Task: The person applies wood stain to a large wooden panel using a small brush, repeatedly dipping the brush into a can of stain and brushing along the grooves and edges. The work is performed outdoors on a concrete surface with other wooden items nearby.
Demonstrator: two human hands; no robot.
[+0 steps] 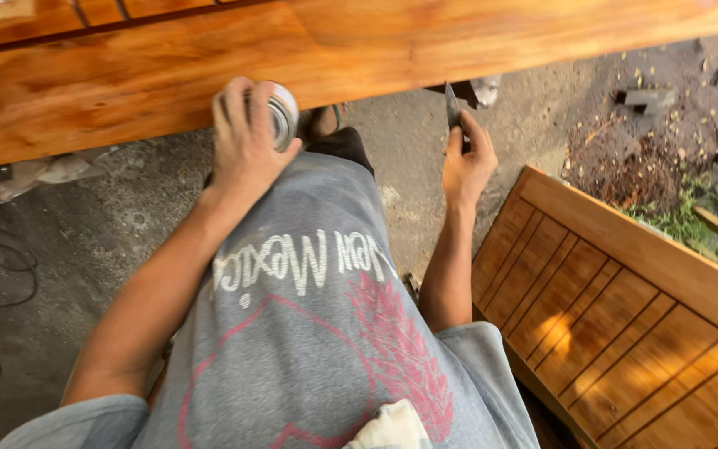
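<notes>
- Left hand point(244, 141): fingers wrapped around a small round metal can point(280, 115), held just below the edge of the wooden tabletop point(151, 75). The can's open end faces away to the right; its contents cannot be made out.
- Right hand point(469, 162): closed on a narrow dark blade point(452, 106), which points up toward the underside of the tabletop edge.
- Tabletop: wide varnished plank, orange-brown, spanning the top of the view, with slatted work at its upper left.
- Grey shirt point(317, 333): worn by the person, with a pink printed design, filling the lower middle.
- Slatted wooden panel point(625, 316): same varnished wood, lying at lower right, near the right arm.
- Concrete floor point(60, 249): grey and stained, with a patch of soil and weeds point(641, 175) at the upper right.
- White cloth point(392, 428): at the bottom edge, against the shirt.
</notes>
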